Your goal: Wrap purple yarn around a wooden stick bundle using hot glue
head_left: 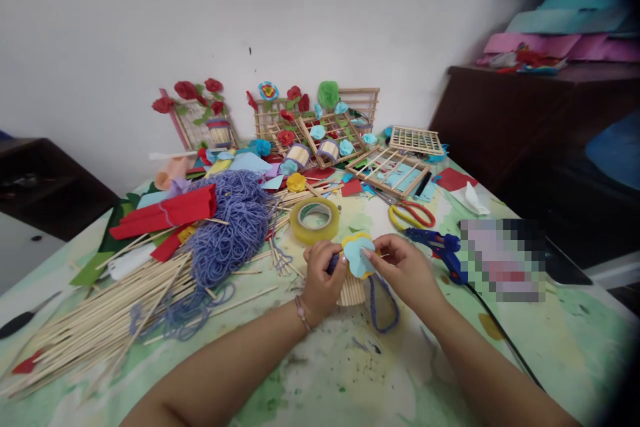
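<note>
My left hand (323,283) is closed around a small stick basket (351,295), whose pale upright sticks show below the fingers. Purple yarn shows near its upper edge, and a braided purple cord (384,330) loops down at its right. In front of the basket is a paper flower (357,259), light blue over a yellow layer. My right hand (407,273) pinches this flower at its right side between thumb and fingers. My left thumb touches or nearly touches the flower's left edge. How the flower meets the basket is hidden.
A tape roll (300,230) lies just beyond my hands. Purple yarn (230,220) and loose sticks (115,320) cover the left. To the right are scissors (425,213) and a blue glue gun (445,243) with a black cord. Stick frames (390,173) with paper flowers stand behind.
</note>
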A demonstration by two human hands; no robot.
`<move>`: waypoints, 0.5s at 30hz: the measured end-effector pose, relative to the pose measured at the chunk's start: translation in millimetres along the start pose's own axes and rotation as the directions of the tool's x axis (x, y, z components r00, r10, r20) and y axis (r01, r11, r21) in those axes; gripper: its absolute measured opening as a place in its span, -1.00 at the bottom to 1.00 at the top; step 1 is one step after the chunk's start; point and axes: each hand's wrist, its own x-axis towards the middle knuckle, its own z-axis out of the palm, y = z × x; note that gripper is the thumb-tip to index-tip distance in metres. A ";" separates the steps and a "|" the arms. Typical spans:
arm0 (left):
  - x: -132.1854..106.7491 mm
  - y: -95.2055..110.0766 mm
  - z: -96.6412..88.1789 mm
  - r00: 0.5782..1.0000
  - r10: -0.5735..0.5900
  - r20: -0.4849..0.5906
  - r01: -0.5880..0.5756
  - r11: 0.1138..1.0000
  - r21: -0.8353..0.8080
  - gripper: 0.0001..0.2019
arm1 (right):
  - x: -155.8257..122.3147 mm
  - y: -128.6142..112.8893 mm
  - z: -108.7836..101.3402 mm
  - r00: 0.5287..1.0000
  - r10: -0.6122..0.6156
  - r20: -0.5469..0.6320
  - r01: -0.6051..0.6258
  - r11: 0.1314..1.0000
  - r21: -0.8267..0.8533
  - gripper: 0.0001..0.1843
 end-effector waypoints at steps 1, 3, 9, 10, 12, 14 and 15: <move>0.1 -0.2 0.1 1.000 0.003 0.000 -0.003 1.000 -0.005 -0.85 | -0.3 0.1 0.5 1.000 -0.004 -0.005 0.004 1.000 0.009 -0.76; 0.3 -0.1 -0.3 1.000 0.000 0.005 0.000 1.000 -0.009 -0.85 | -1.2 -0.1 1.6 1.000 -0.006 -0.020 0.006 1.000 0.016 -0.77; 0.4 4.6 -4.6 0.996 -0.003 0.084 0.008 0.998 -0.059 -0.71 | -3.9 0.9 5.7 0.999 -0.015 -0.052 0.015 1.000 -0.004 -0.78; 0.3 5.6 -4.8 0.996 -0.006 0.086 0.011 0.998 -0.055 -0.70 | -4.2 1.3 6.3 0.999 -0.019 -0.050 0.019 1.000 -0.007 -0.78; 0.1 7.1 -4.6 0.997 -0.020 0.071 0.022 0.999 -0.030 -0.71 | -4.7 1.8 7.3 0.999 -0.025 -0.040 0.024 1.000 -0.011 -0.78; -0.2 8.0 -3.6 0.998 -0.039 0.054 0.039 0.999 0.004 -0.74 | -5.1 2.3 8.0 0.999 -0.030 -0.024 0.030 1.000 -0.007 -0.79; -0.3 8.2 -3.1 0.998 -0.044 0.047 0.043 0.999 0.017 -0.76 | -5.3 2.6 8.1 0.999 -0.032 -0.018 0.032 0.999 -0.002 -0.79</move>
